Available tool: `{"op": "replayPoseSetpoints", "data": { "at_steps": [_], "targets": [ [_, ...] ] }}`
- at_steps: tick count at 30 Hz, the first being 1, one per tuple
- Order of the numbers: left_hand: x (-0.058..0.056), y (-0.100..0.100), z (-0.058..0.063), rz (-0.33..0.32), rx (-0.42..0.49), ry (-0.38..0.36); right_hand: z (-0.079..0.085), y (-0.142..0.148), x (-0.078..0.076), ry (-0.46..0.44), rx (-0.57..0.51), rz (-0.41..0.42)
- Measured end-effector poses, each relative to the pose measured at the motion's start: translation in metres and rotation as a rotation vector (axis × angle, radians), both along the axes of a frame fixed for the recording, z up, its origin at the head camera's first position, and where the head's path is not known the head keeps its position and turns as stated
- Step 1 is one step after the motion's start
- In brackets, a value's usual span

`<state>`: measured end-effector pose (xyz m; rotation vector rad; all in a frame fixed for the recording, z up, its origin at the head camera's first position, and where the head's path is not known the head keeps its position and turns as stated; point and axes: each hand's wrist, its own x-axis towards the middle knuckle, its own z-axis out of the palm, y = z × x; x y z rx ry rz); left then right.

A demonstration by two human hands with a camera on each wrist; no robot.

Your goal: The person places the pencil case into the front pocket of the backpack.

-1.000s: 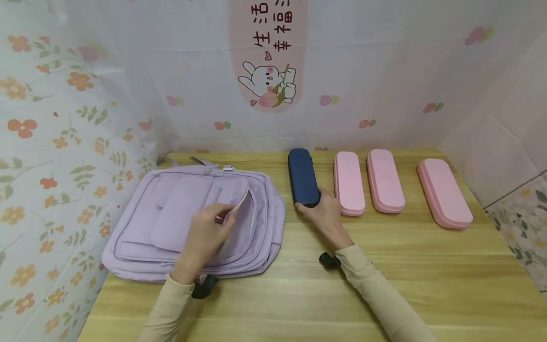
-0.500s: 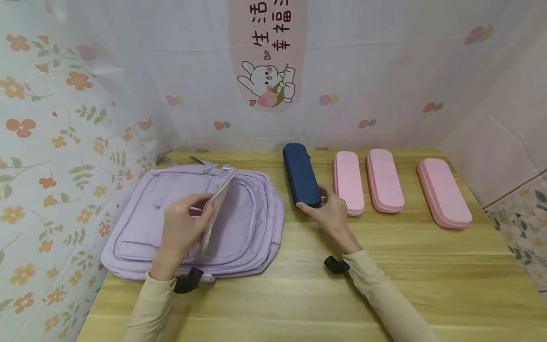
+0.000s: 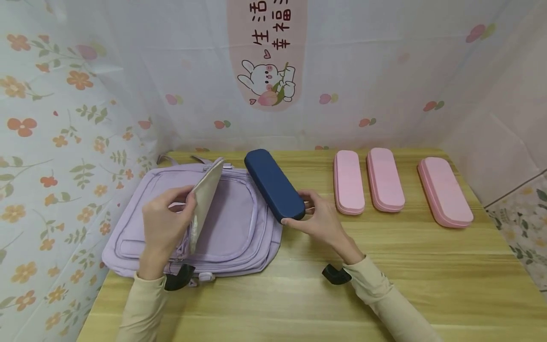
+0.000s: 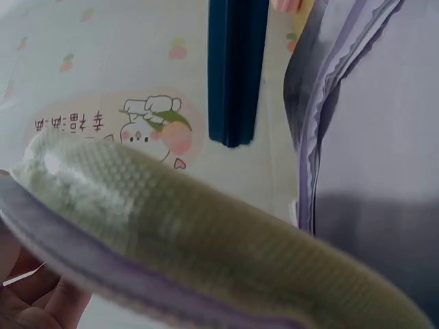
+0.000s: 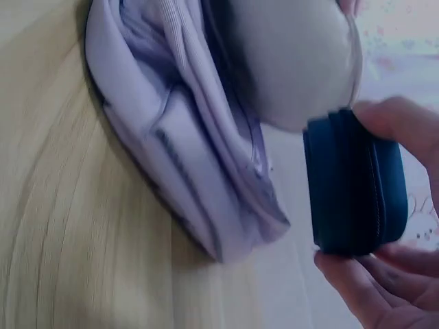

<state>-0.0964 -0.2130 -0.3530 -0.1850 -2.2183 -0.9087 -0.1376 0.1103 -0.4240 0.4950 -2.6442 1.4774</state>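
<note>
A lavender backpack (image 3: 243,213) lies flat at the left of the table, its front pocket unzipped. My left hand (image 3: 164,223) pinches the edge of the pocket's flap (image 3: 208,194), which stands raised with its pale lining facing right. In the left wrist view that flap (image 4: 206,219) hides most of the hand. My right hand (image 3: 325,221) holds a navy zippered pencil case (image 3: 274,185) by its near end, thumb on one side and fingers on the other. The case (image 5: 357,185) is tilted, its far end leaning left over the backpack's right edge, apart from the flap.
Three pink pencil cases lie to the right: one near the middle (image 3: 349,183), another beside it (image 3: 385,180), and a third farther right (image 3: 444,192). A patterned cloth (image 3: 192,109) hangs behind the wooden table (image 3: 278,308).
My right hand has lifted the navy pencil case off the table and carried it left to the backpack. My left hand has pulled the pocket flap left, opening it wider.
</note>
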Motion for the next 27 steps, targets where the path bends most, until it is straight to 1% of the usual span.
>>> {"op": "replayPoseSetpoints", "data": {
  "at_steps": [2,7,10,17,21,24,27],
  "targets": [
    [0.0,-0.001,0.001,0.003,0.005,0.017,0.002,-0.003,0.003,-0.024,0.012,0.048],
    [-0.002,-0.003,0.001,0.01,0.016,0.051,0.002,-0.012,0.009,-0.042,0.068,0.144],
    [-0.002,-0.003,0.003,0.011,0.017,0.052,0.001,-0.02,0.01,-0.057,0.097,0.224],
    [0.003,-0.006,0.006,0.016,0.015,0.042,0.006,-0.044,0.0,-0.014,0.26,0.476],
    [0.003,-0.007,0.005,0.018,0.008,0.035,0.011,-0.054,-0.005,-0.006,0.3,0.577],
    [0.002,-0.006,0.005,0.021,0.013,0.037,0.012,-0.062,-0.009,0.008,0.306,0.647],
    [0.001,-0.005,0.005,0.015,0.026,0.043,0.012,-0.071,-0.015,0.041,0.302,0.701]
  ]
}}
